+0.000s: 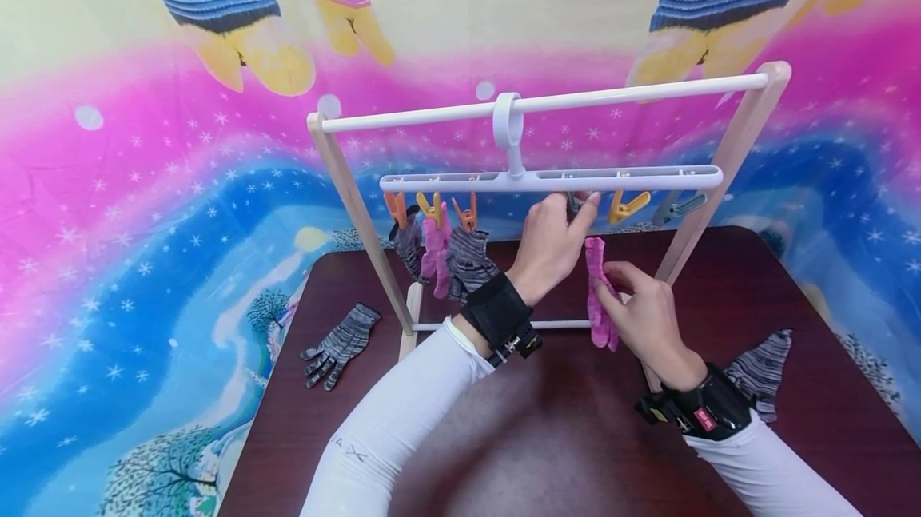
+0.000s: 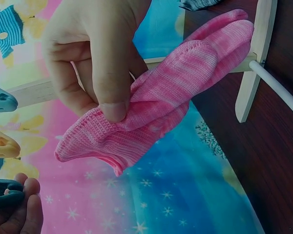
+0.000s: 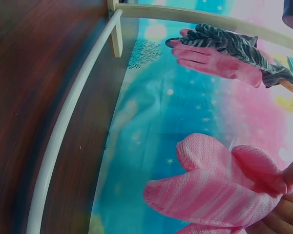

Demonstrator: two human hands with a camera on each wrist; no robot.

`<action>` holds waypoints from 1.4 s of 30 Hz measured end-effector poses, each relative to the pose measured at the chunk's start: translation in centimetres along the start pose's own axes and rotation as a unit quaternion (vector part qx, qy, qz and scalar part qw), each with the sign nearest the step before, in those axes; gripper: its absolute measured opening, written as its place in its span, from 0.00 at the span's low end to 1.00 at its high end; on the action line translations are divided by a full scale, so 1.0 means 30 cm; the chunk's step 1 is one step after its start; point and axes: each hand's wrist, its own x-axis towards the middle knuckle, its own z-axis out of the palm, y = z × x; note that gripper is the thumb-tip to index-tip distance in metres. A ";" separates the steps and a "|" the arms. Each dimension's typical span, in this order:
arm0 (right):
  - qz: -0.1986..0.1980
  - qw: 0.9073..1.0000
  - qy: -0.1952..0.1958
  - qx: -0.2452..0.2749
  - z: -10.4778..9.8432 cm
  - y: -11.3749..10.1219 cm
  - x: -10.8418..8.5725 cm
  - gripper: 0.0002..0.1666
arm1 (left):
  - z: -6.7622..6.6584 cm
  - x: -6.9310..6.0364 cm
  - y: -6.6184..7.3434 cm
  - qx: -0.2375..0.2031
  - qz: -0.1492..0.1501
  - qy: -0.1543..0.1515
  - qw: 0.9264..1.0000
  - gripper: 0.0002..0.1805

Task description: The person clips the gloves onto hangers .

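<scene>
My left hand (image 1: 552,239) is raised under the white hanger bar (image 1: 619,180) and pinches a dark green clothespin (image 2: 5,194); whether its jaws are spread I cannot tell. Lower and to the right, my right hand (image 1: 643,311) pinches a pink knit glove (image 1: 599,301) near its cuff, between thumb and fingers. The glove (image 2: 171,92) hangs cuff up, fingers down, just below the clothespin and apart from it. To the right on the hanger hang a yellow clothespin (image 1: 628,206) and a teal clothespin (image 1: 679,208), both holding nothing.
Left on the hanger, clothespins hold a pink glove (image 1: 436,255) between two grey striped gloves (image 1: 469,261). A wooden rack (image 1: 360,217) carries the hanger on its white rod (image 1: 633,93). Grey gloves lie at the table's left (image 1: 342,345) and right (image 1: 763,373), the latter partly behind my wrist.
</scene>
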 end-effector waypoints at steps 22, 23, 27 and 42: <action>-0.025 1.000 0.015 0.007 -0.010 -0.051 0.014 0.14 | -0.003 0.002 -0.006 0.007 -0.006 -0.009 1.000 0.22; -0.027 0.999 0.015 0.007 -0.010 -0.052 0.015 0.14 | -0.003 0.003 -0.006 0.008 -0.006 -0.009 1.000 0.21; -0.035 0.999 0.017 0.011 -0.011 -0.054 0.018 0.15 | -0.001 0.004 -0.005 0.015 -0.008 -0.007 1.000 0.19; -0.072 0.997 0.036 0.014 -0.010 -0.080 0.023 0.18 | 0.004 0.008 0.004 0.043 -0.007 0.000 0.999 0.17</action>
